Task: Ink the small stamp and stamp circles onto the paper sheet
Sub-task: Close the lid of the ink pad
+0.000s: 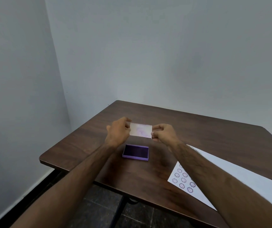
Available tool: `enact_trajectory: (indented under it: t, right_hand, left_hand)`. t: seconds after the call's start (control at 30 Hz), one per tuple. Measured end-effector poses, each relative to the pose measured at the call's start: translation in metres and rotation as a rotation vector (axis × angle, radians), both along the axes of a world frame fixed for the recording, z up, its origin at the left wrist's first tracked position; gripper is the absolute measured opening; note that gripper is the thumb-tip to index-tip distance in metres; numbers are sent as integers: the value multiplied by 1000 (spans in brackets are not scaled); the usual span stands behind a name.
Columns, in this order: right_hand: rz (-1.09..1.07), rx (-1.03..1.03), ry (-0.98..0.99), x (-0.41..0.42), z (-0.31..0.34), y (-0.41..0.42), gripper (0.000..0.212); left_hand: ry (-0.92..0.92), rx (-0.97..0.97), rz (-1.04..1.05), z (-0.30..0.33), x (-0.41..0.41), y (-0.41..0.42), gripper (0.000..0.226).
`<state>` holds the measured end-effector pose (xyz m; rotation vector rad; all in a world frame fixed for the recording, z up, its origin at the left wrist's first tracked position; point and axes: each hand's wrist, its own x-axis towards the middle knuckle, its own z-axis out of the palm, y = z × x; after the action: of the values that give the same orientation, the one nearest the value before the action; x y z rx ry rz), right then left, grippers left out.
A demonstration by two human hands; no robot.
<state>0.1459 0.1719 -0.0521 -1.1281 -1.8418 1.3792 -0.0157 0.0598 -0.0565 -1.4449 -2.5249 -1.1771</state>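
Both hands hold a pale, translucent ink pad lid (141,130) stained purple, lifted above the table. My left hand (118,133) pinches its left edge and my right hand (164,134) pinches its right edge. Just below and nearer to me, the open purple ink pad (135,152) lies flat with its dark inked surface showing. A white paper sheet (247,183) lies at the right, partly under my right forearm, with several purple flower-shaped circle prints (183,180) near its left corner. No stamp is visible.
The brown wooden table (197,129) stands in a corner of grey walls. Its left edge (53,163) and front edge drop off to a dark tiled floor (99,211) and a black table leg.
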Motion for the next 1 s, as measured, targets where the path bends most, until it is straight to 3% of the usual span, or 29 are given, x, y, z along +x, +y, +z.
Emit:
enact_trajectory:
  t: [0.27, 0.47, 0.67, 1.0]
  right_hand:
    - [72, 97, 76, 16, 8, -9, 29]
    - [164, 271, -23, 20, 4, -21, 22]
    - [179, 442, -150, 18, 5, -27, 14]
    - [237, 586, -323, 22, 4, -28, 7]
  left_hand:
    - [-198, 267, -48, -8, 3, -30, 41]
    - [-111, 315, 13, -23, 11, -38, 39]
    - [32, 281, -22, -37, 8, -41, 33]
    - [-28, 208, -90, -49, 2, -41, 30]
